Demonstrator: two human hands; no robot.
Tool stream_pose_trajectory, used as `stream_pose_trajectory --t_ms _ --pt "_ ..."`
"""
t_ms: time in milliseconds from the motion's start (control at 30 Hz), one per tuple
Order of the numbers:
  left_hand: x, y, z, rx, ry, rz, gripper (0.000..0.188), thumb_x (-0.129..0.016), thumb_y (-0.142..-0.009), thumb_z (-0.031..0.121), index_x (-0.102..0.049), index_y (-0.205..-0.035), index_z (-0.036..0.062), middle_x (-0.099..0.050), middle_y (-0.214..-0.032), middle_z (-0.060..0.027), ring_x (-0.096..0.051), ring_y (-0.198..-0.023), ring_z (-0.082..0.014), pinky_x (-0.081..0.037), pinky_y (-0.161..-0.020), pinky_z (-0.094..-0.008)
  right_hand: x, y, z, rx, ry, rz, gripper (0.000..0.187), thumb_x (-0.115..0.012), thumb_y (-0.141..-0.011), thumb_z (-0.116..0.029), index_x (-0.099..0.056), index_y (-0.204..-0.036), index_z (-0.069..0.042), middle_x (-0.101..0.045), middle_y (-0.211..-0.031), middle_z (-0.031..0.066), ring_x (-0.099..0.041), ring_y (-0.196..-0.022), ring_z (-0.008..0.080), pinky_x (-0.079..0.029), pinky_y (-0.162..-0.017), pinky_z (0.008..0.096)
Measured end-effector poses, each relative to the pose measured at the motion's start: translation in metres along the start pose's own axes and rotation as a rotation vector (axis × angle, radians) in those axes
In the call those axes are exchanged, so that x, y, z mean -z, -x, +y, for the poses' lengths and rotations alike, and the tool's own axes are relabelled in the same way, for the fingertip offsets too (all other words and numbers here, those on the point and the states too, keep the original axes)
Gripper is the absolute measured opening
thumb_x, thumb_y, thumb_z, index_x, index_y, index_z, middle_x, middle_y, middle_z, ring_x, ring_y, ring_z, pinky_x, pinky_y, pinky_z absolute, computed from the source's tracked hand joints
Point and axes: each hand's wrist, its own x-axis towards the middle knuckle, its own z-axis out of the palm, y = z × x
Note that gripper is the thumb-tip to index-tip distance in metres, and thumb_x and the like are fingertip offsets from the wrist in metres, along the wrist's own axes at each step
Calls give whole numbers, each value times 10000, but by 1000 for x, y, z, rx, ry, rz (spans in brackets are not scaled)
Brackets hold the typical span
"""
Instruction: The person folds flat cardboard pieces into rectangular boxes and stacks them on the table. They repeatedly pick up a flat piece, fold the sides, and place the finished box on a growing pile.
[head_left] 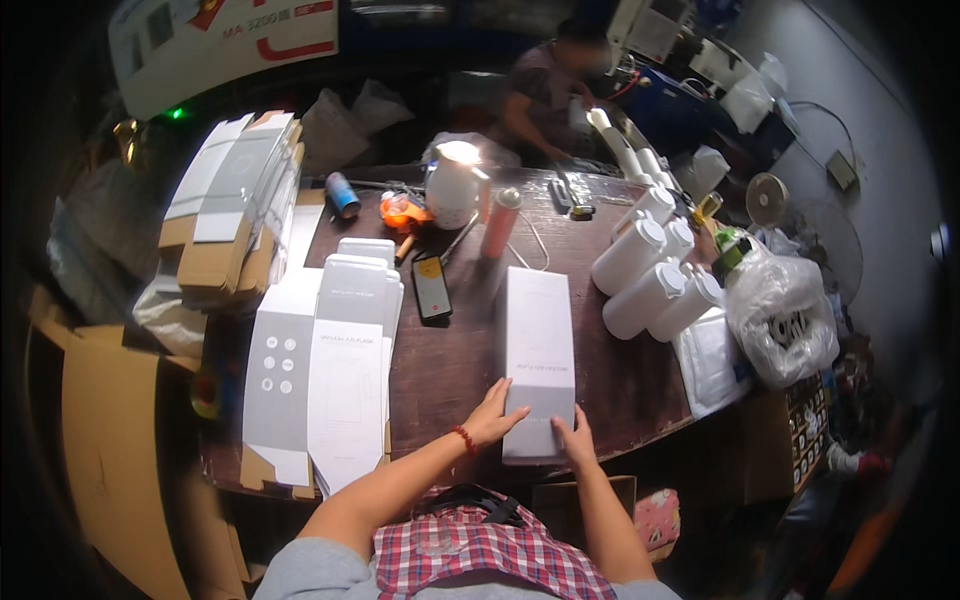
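Note:
A tall white and grey carton (538,340) lies lengthwise on the dark table in front of me, its near end close to the table's front edge. My left hand (488,414) holds its left side, thumb resting on the grey upper face. Against the right side, near the same end, is my right hand (577,438), thumb bent over the edge. Both hands clasp the carton between them; some fingers are hidden by its sides. Flat, unfolded cartons (345,385) in white and grey are stacked to the left of my left forearm.
White jugs (640,300) stand grouped at the right, by a plastic bag (780,320). Beyond the carton are a phone (432,286), a pink spray can (502,222), a white kettle (457,185) and an orange tape dispenser (402,212). More flat cartons (225,200) pile up far left. A person (545,100) sits opposite.

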Motion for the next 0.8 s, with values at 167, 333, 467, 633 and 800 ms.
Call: stream_pose_trajectory --t_ms 167,333,467,633,800 --pt "63 30 15 -154 -226 112 804 -658 -857 408 -309 -1420 -47 -286 -1475 -292 -275 -1389 -398 -262 -1134 -429 11 -61 8 174 331 149 698 -751 -792 -280 -445 -1332 41 -515 -1315 228 -485 -1230 324 -383 -1029 399" --pt "201 159 -57 194 -678 773 757 -681 -836 329 -343 -1424 -10 -336 -1481 -220 -291 -1382 -366 -223 -1129 -473 -45 -28 -99 645 551 60 525 -632 -854 -122 -439 -1309 55 -534 -1286 216 -515 -1186 363 -402 -1012 439" --pt "253 258 -88 765 -901 999 788 -625 -861 427 -315 -1432 -19 -289 -1523 -178 -234 -1417 -331 -183 -1114 -572 -137 16 -90 383 313 -721 605 -635 -857 -146 -380 -1377 30 -609 -1183 227 -612 -1046 365 -480 -920 411" --pt "254 303 -107 795 -588 823 712 -523 -917 472 -411 -1361 -73 -420 -1421 -250 -346 -1355 -376 -278 -1112 -460 -229 66 -52 371 312 -1201 749 -618 -842 -190 -230 -1434 52 -605 -1111 304 -618 -1020 377 -489 -888 398" --pt "238 305 -110 684 -534 916 687 -520 -934 416 -384 -1368 -99 -428 -1397 -287 -369 -1332 -398 -292 -1112 -433 -245 76 -55 109 397 -1194 706 -640 -811 -163 -311 -1396 56 -626 -1090 247 -633 -987 323 -516 -830 369"
